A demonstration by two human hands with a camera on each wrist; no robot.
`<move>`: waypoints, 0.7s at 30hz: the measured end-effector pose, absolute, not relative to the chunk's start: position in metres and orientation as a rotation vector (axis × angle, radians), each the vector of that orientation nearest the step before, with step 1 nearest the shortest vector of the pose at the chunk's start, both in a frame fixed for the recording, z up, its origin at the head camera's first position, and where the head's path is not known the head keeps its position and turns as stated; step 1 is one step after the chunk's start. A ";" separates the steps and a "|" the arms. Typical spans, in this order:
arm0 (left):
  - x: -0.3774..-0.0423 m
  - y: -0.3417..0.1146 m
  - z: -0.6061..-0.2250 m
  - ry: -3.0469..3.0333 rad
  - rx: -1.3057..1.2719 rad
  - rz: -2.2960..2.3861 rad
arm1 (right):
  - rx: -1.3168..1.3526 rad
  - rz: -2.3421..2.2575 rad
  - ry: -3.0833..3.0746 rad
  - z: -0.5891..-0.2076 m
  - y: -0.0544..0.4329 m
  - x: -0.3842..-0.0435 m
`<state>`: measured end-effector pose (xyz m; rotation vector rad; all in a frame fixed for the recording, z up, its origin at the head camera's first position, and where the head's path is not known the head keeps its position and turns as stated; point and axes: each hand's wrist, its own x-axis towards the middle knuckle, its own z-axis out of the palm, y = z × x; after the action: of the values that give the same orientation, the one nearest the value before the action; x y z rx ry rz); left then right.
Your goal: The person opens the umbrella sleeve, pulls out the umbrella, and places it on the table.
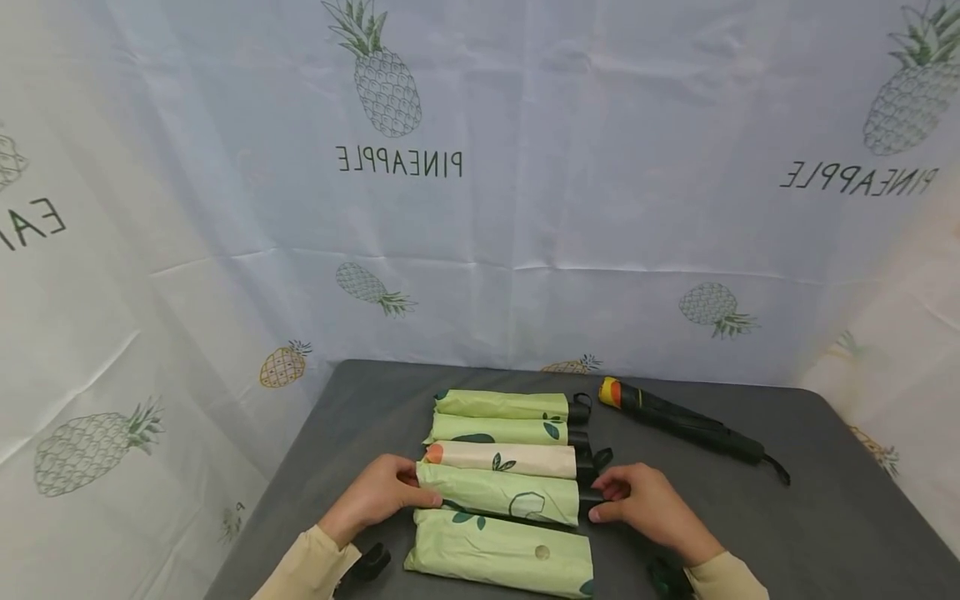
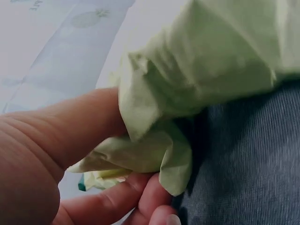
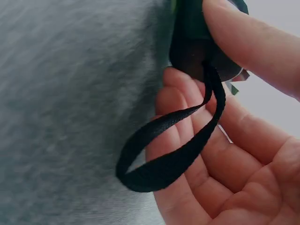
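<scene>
A folded umbrella in a light green sleeve point(image 1: 498, 490) lies crosswise between both hands, one of several in a stack running front to back. My left hand point(image 1: 390, 493) pinches the loose fabric at its left end; in the left wrist view the thumb lies over the green cloth point(image 2: 154, 145) and the fingers are beneath. My right hand point(image 1: 637, 504) holds its black handle point(image 3: 197, 56) between thumb and fingers, and a black wrist strap point(image 3: 164, 154) loops down from the handle's end. Directly in front lies another light green umbrella point(image 1: 498, 550).
Behind the held one are a cream umbrella point(image 1: 502, 460) with an orange patch and two light green umbrellas point(image 1: 498, 430). A dark umbrella point(image 1: 686, 423) with a yellow and orange tip lies slanted at the right. The grey table point(image 1: 825, 500) ends at a pineapple-print curtain point(image 1: 562, 208).
</scene>
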<state>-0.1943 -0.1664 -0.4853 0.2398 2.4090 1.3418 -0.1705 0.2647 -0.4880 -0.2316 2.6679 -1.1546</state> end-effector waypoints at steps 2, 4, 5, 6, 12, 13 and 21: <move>-0.194 -0.168 -0.483 2.388 0.243 1.358 | -0.224 -1.168 2.651 -0.485 0.266 -0.171; -0.193 -0.170 -0.479 2.362 0.240 1.377 | -0.216 -1.195 2.620 -0.481 0.268 -0.171; -0.192 -0.171 -0.476 2.349 0.247 1.386 | -0.206 -1.211 2.601 -0.478 0.270 -0.171; -0.192 -0.173 -0.472 2.337 0.248 1.394 | -0.192 -1.231 2.583 -0.475 0.271 -0.172; -0.198 -0.174 -0.442 2.257 0.261 1.499 | -0.154 -1.547 2.354 -0.452 0.281 -0.174; -0.201 -0.173 -0.439 2.226 0.277 1.540 | -0.169 -1.616 2.295 -0.449 0.282 -0.175; -0.224 -0.163 -0.442 1.900 0.384 1.816 | -0.188 -1.846 2.177 -0.436 0.280 -0.181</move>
<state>-0.2237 -0.1632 -0.4415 0.3841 1.8996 1.8164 -0.1813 0.2796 -0.4360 -0.1882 2.1774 -1.8459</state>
